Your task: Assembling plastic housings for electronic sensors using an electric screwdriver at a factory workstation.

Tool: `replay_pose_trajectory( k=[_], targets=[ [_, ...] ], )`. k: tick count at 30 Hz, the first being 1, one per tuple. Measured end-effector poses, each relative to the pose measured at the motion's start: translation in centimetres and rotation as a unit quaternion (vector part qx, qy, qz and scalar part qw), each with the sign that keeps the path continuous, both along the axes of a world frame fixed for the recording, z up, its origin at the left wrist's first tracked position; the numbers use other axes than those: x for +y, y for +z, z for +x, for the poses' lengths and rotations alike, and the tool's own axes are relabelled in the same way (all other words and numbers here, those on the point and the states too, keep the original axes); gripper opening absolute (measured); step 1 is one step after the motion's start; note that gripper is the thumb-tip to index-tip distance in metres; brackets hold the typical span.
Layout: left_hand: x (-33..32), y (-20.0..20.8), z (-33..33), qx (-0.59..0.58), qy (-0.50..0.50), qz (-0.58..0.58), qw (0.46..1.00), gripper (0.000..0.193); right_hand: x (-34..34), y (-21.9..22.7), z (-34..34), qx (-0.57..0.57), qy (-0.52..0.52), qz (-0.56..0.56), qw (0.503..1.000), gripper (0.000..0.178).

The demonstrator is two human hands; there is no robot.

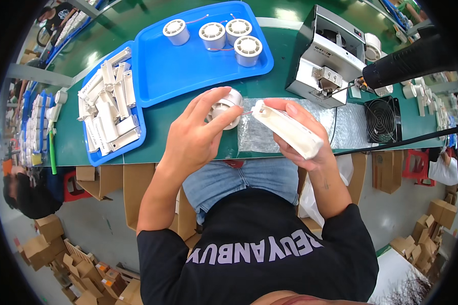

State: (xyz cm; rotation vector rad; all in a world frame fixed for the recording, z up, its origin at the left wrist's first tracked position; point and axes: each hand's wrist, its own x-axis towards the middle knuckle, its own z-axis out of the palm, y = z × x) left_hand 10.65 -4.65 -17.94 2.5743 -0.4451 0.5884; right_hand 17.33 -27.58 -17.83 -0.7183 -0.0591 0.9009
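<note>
My left hand [196,127] is closed round a white, round fan head [232,99] with a vented face, close to the bench's near edge. In my right hand [310,124] is a long, hollow white handle shell [287,129], tilted with its narrow end toward the fan head. A short thin red wire [247,113] spans the gap between the two parts. Whether the wire is fixed to the shell I cannot tell. Fingers cover part of the fan head and the shell's far side.
Several similar fan heads with wires stand in a large blue tray [163,76]. A smaller blue tray [141,133] at left holds a heap of white handle shells. At right are a grey metal machine [310,68], bubble wrap [259,137], a black fan [382,119] and a black arm-like tool [407,63].
</note>
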Motion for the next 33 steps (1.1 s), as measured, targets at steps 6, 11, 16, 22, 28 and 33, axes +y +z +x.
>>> replay_pose_trajectory(
  k=[6, 11, 16, 22, 28, 33],
  targets=[
    [-1.0, -1.2, 0.4, 0.04, -0.045, -0.193, 0.979, 0.05, -0.6, -2.6, 0.7, -0.062, 0.048, 0.031, 0.996, 0.044],
    [-2.9, -3.7, 0.4, 0.108, -0.091, -0.357, 0.923, 0.054, -1.4, -2.3, -0.2, -0.286, -0.049, -0.223, 0.931, 0.038],
    [-5.2, -6.2, 1.1, 0.184, -0.159, -0.506, 0.827, 0.059, -2.1, -1.6, 0.8, -0.608, -0.114, -0.284, 0.732, 0.023],
    [-5.2, -6.6, 1.3, 0.163, -0.12, -0.369, 0.907, 0.06, -2.8, -2.3, 1.8, -0.639, -0.031, -0.388, 0.663, 0.029],
    [-6.0, -5.9, 0.1, 0.174, -0.066, -0.372, 0.91, 0.062, -2.0, -0.7, 1.9, -0.694, 0.011, -0.429, 0.578, 0.03],
    [-5.5, -5.6, -0.2, 0.208, -0.068, -0.356, 0.909, 0.065, -1.0, 0.8, 2.2, -0.713, 0.076, -0.401, 0.57, 0.029]
  ],
)
